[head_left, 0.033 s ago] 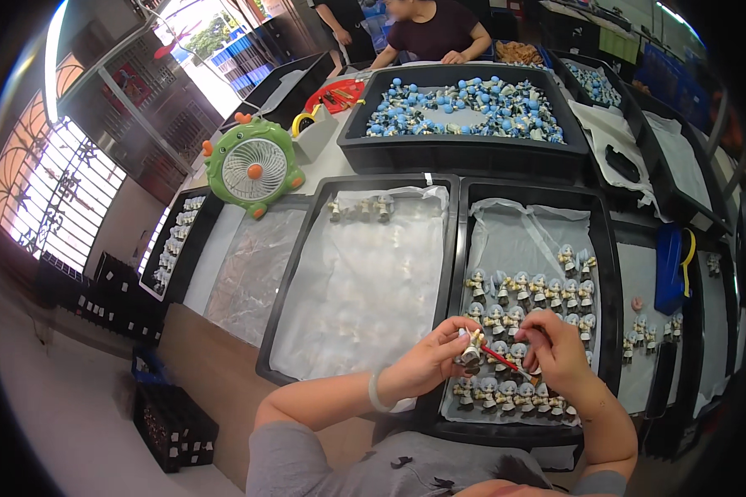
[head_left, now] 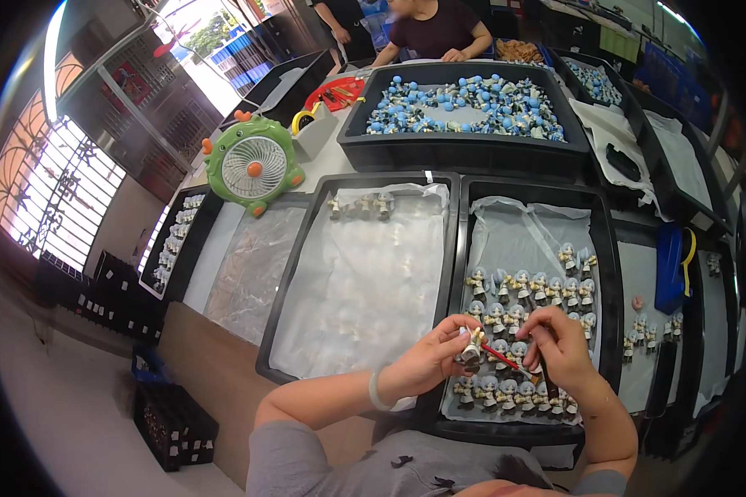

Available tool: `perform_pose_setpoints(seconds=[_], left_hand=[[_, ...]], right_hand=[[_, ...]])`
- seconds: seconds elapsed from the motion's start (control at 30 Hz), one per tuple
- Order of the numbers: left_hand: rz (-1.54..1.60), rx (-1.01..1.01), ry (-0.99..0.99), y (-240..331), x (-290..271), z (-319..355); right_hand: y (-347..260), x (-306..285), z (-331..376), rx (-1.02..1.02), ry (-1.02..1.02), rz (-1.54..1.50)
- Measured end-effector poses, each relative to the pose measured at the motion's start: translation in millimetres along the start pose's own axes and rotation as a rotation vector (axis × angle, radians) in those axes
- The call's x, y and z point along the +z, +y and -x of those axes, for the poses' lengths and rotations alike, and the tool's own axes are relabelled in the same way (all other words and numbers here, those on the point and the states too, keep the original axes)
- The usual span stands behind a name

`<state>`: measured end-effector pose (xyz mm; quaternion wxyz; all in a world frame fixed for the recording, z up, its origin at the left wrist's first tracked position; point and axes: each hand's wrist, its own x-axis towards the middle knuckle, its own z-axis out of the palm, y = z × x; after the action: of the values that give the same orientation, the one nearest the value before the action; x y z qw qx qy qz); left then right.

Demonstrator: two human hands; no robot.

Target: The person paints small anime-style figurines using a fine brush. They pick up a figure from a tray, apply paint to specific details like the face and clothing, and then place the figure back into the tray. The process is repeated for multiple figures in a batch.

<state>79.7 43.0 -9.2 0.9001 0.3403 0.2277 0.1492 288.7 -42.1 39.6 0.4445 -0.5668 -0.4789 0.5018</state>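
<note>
My left hand (head_left: 433,358) pinches a small painted figurine (head_left: 471,354) with pale hair, a white-and-gold outfit and a dark base. A thin red-handled brush (head_left: 499,358) slants from beside the figurine down to the right; which hand supports it is unclear. Just right of the figurine, my right hand (head_left: 562,346) is closed with curled fingers, and a dark slender shape shows below them. Both hands are above a black tray (head_left: 612,290) lined with pale sheeting, where rows of similar figurines (head_left: 506,396) stand. My hands partly cover the middle rows.
Left of it lies another lined black tray (head_left: 307,248) with 3 figurines at its far end. Behind stands a deep black bin (head_left: 464,155) of blue-and-white pieces. A green fan (head_left: 254,170) is at the left, a blue tape dispenser (head_left: 673,269) at the right. A person (head_left: 435,37) sits opposite.
My right hand has shifted slightly, and a dark slender shape now shows beneath its fingers. The left hand and its figurine have barely moved.
</note>
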Motion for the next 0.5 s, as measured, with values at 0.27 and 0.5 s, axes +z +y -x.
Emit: perform_pose_setpoints(seconds=[0.27, 0.5], left_hand=[[0.034, 0.019, -0.03, 6, 5, 4], [-0.047, 0.144, -0.143, 14, 16, 6]], right_hand=[[11, -6, -7, 0.041, -0.082, -0.535], [18, -5, -12, -0.023, -0.009, -0.155]])
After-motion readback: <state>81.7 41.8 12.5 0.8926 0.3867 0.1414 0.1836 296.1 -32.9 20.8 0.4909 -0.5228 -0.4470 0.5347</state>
